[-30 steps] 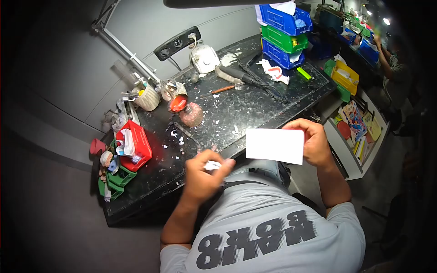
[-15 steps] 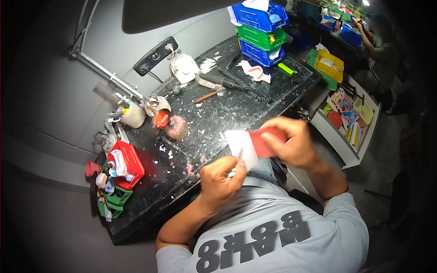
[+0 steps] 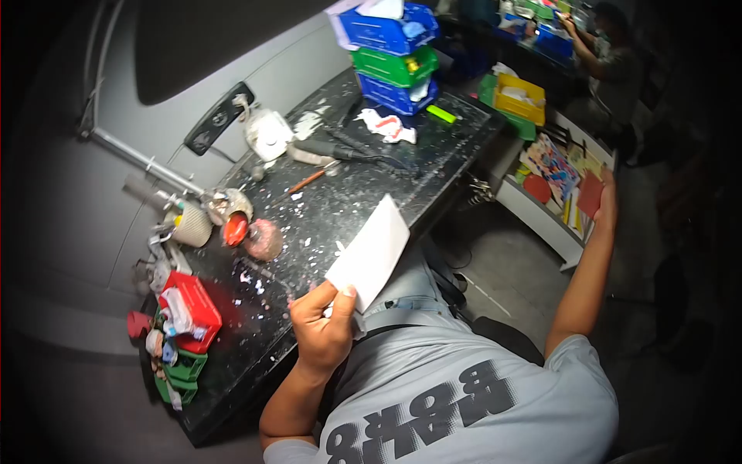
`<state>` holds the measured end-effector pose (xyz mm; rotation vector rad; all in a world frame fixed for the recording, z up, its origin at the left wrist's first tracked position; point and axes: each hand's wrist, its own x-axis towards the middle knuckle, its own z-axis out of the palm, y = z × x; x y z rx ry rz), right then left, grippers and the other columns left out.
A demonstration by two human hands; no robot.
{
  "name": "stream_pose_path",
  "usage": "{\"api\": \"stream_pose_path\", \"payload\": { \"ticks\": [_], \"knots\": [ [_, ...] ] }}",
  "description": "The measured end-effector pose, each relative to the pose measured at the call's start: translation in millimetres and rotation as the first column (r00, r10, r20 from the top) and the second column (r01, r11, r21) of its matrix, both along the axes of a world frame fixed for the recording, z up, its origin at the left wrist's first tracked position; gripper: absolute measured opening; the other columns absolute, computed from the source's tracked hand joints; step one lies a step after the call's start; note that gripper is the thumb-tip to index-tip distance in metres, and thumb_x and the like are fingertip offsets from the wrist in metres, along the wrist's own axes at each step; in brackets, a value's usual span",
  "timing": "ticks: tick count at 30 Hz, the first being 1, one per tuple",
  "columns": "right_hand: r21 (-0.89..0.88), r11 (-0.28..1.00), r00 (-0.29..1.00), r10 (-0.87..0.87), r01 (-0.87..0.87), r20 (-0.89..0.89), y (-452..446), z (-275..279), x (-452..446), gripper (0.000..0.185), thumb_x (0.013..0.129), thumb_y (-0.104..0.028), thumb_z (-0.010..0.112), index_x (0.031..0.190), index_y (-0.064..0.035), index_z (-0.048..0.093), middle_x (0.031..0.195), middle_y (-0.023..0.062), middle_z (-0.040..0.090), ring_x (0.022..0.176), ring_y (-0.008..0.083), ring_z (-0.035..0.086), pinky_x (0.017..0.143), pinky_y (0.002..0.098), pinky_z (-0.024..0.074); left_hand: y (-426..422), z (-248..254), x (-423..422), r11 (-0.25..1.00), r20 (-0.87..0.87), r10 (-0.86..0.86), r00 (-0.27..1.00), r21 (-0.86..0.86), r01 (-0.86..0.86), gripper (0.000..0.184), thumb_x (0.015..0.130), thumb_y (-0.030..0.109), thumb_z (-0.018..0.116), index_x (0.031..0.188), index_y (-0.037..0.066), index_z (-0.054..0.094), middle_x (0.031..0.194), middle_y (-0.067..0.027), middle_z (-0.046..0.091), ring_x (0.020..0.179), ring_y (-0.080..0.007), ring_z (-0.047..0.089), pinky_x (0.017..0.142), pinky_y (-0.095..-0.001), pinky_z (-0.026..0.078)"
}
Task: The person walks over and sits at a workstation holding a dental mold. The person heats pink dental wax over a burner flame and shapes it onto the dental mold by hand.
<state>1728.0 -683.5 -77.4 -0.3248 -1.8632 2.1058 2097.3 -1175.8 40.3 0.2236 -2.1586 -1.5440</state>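
My left hand (image 3: pixel 323 329) is closed on the lower end of a white sheet of paper (image 3: pixel 372 251), thumb pressed on top. The sheet stands tilted above the near edge of the black table (image 3: pixel 433 174). Something small and white shows under my thumb, too little to name. Stretched far to the right, my right hand (image 3: pixel 607 199) grips a flat red sheet (image 3: pixel 590 193) over the right side of the open drawer (image 3: pixel 541 220). Its fingers are partly hidden.
Stacked bins (image 3: pixel 394 66) stand at the table's back. A handpiece with a black cord (image 3: pixel 332 149), a dental piece (image 3: pixel 386 125), a brown-handled tool (image 3: pixel 308 181) and a burner (image 3: pixel 265 238) lie nearer. A red bin (image 3: pixel 193 309) sits left. Another person (image 3: pixel 607 62) works beyond.
My right hand has carried the red sheet away from the white paper, rightward to the drawer. My left hand keeps the paper and has shifted slightly left; the camera view has turned.
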Motion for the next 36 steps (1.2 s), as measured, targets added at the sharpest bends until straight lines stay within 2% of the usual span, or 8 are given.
{"api": "stream_pose_path", "payload": {
  "ticks": [1, 3, 5, 10, 17, 27, 32, 36],
  "knots": [
    [0.146, 0.970, 0.965, -0.218, 0.197, 0.149, 26, -20, -2, 0.048, 0.091, -0.039, 0.052, 0.111, 0.0025, 0.065, 0.092, 0.0187, 0.069, 0.083, 0.0260, 0.067, 0.073, 0.0359, 0.0517, -1, 0, 2, 1.000, 0.040, -0.007, 0.999, 0.016, 0.006, 0.021, 0.091, 0.012, 0.060, 0.088, -0.008, 0.066, 0.064, -0.0027, 0.059, 0.059, -0.0063, 0.049, 0.054, -0.0251, 0.039],
    [0.824, 0.566, 0.738, -0.545, -0.026, 0.398, 87, -59, 17, 0.055, 0.085, -0.046, 0.056, 0.110, 0.0028, 0.067, 0.112, 0.0246, 0.066, 0.109, 0.0365, 0.063, 0.091, 0.0431, 0.0476, 4, 0, 0, 1.000, -0.023, -0.010, 1.000, 0.001, 0.010, 0.024, 0.092, 0.013, 0.059, 0.084, -0.008, 0.066, 0.062, -0.0018, 0.058, 0.054, -0.0059, 0.050, 0.050, -0.0240, 0.039],
    [0.714, 0.661, 0.726, -0.372, -0.231, 0.579, 182, -199, -19, 0.060, 0.081, -0.048, 0.059, 0.110, 0.0042, 0.066, 0.122, 0.0285, 0.059, 0.119, 0.0381, 0.057, 0.098, 0.0436, 0.0436, 6, 0, 0, 0.993, 0.038, 0.002, 0.999, 0.114, -0.007, 0.025, 0.093, 0.014, 0.058, 0.081, -0.007, 0.066, 0.058, -0.0017, 0.056, 0.047, -0.0058, 0.050, 0.044, -0.0227, 0.038],
    [0.764, 0.594, 0.668, -0.465, -0.252, 0.581, 54, -91, 45, 0.056, 0.080, -0.045, 0.061, 0.112, 0.0010, 0.067, 0.121, 0.0253, 0.061, 0.117, 0.0369, 0.058, 0.098, 0.0415, 0.0457, 13, -12, -7, 0.994, 0.013, -0.005, 1.000, 0.114, 0.003, 0.026, 0.093, 0.015, 0.059, 0.080, -0.006, 0.067, 0.056, -0.0021, 0.056, 0.044, -0.0059, 0.049, 0.041, -0.0215, 0.036],
    [0.777, 0.560, 0.724, -0.403, -0.288, 0.559, 23, -90, 37, 0.056, 0.080, -0.043, 0.062, 0.107, 0.0058, 0.066, 0.114, 0.0310, 0.060, 0.112, 0.0399, 0.060, 0.094, 0.0440, 0.0475, 17, -17, -9, 0.971, 0.072, -0.025, 0.997, 0.238, 0.007, 0.023, 0.094, 0.015, 0.057, 0.092, -0.006, 0.067, 0.061, -0.0047, 0.060, 0.044, -0.0064, 0.050, 0.040, -0.0201, 0.037],
    [0.527, 0.834, 0.869, -0.134, -0.160, 0.476, -54, -74, 30, 0.050, 0.077, -0.027, 0.074, 0.102, 0.0158, 0.063, 0.100, 0.0305, 0.067, 0.093, 0.0315, 0.069, 0.079, 0.0388, 0.0512, 9, -13, 6, 0.972, 0.081, -0.005, 0.997, 0.236, -0.015, 0.024, 0.092, 0.015, 0.058, 0.089, -0.007, 0.065, 0.064, -0.0101, 0.063, 0.050, -0.0121, 0.058, 0.046, -0.0228, 0.042],
    [0.643, 0.540, 0.814, 0.154, -0.543, 0.559, -120, -26, 53, 0.051, 0.081, -0.036, 0.074, 0.090, 0.0136, 0.067, 0.082, 0.0224, 0.069, 0.078, 0.0245, 0.069, 0.072, 0.0366, 0.0509, 8, -13, 8, 0.967, 0.017, 0.005, 1.000, 0.254, -0.010, 0.024, 0.094, 0.015, 0.059, 0.084, -0.006, 0.066, 0.062, -0.0067, 0.062, 0.045, -0.0075, 0.053, 0.041, -0.0203, 0.039],
    [0.284, 0.343, 0.430, 0.829, -0.896, 0.357, -191, 17, 96, 0.034, 0.091, -0.029, 0.066, 0.102, 0.0020, 0.071, 0.086, 0.0053, 0.070, 0.087, 0.0119, 0.059, 0.082, 0.0247, 0.0445, 8, -13, 9, 0.964, 0.030, -0.057, 0.998, 0.263, 0.048, 0.024, 0.094, 0.015, 0.058, 0.087, -0.006, 0.067, 0.065, -0.0084, 0.064, 0.046, -0.0084, 0.054, 0.040, -0.0208, 0.041]
  ]
}}
